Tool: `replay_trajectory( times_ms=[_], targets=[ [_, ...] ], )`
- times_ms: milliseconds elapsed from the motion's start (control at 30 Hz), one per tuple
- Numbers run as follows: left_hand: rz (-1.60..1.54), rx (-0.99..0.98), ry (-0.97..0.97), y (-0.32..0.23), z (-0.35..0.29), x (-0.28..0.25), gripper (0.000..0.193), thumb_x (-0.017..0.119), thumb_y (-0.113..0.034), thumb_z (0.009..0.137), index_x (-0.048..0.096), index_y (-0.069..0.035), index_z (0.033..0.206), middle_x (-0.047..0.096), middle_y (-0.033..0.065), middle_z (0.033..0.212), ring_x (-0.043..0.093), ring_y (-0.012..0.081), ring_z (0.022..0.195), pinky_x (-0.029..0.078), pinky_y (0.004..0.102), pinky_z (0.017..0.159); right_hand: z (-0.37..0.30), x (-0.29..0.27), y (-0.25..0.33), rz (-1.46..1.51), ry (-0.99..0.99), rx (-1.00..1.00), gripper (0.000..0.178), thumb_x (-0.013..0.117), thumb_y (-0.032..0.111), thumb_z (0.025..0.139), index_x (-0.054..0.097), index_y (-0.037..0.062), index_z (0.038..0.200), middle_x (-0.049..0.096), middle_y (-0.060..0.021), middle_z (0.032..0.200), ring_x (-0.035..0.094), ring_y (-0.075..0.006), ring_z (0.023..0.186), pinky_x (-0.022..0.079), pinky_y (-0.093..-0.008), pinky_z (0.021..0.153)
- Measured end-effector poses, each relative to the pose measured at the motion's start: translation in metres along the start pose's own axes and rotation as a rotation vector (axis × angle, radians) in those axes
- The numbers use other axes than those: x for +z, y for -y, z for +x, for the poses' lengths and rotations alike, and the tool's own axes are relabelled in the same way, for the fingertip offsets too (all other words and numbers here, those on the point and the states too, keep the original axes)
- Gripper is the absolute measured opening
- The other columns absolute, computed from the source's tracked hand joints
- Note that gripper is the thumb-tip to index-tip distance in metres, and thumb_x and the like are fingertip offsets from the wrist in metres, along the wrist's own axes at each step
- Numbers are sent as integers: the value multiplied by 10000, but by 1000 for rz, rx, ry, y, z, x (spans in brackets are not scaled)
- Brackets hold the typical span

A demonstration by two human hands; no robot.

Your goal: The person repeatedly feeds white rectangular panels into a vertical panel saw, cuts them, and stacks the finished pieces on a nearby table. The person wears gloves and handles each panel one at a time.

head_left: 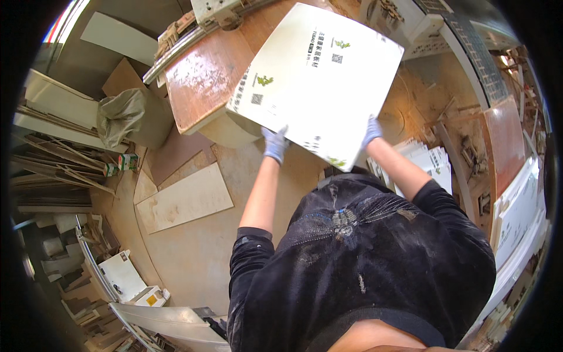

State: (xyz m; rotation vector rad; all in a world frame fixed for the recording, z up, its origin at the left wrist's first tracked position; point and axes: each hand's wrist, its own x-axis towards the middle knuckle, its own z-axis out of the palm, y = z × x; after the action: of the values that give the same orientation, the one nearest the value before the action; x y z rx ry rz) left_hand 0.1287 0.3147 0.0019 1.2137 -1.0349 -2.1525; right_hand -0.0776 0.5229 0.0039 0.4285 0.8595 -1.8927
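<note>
A large white board [319,88] with printed marks and small green pictures is held out in front of me, its far part over the brown worktable. My left hand [274,144], in a pale glove, grips its near left edge, with the thumb on top. On the right edge, close to the near corner, my gloved right hand [372,130] is closed round the board. The fingers of both hands are partly hidden beneath it. The board is slightly tilted, and I cannot tell whether its far end touches the brown worktable [205,76].
More white boards [431,164] are stacked beside my right forearm. A bare pale panel [186,198] lies on the floor to the left. Beyond it are a full sack [138,117] and piled wood strips [53,161]. A white machine [217,10] stands at the table's far side.
</note>
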Motion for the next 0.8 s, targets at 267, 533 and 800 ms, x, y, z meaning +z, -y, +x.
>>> replay_trajectory(
  times_ms=[267,533,800],
  targets=[
    [1030,342,-289,9,-21,-13,1152,846,-324,665,107,-83,1516,159,220,1547,279,311,1405,239,478,1156,68,102,-37,-321,-346,205,502,485,426,976,402,170,1400,405,-67,1469,526,-300,1224,446,-534,959],
    [1561,353,-477,-58,47,-22,963,767,-559,683,301,-252,1468,182,126,1571,201,386,1427,166,547,1151,134,99,32,-532,-426,125,432,503,443,974,475,162,1301,565,-91,1220,603,-294,1052,495,-512,887],
    [1561,415,-376,-77,90,-33,951,746,-591,685,314,-217,1446,229,149,1541,187,371,1434,112,540,1163,168,110,27,-522,-496,52,365,484,475,972,509,155,1146,617,-70,981,622,-246,752,493,-507,857]
  ],
)
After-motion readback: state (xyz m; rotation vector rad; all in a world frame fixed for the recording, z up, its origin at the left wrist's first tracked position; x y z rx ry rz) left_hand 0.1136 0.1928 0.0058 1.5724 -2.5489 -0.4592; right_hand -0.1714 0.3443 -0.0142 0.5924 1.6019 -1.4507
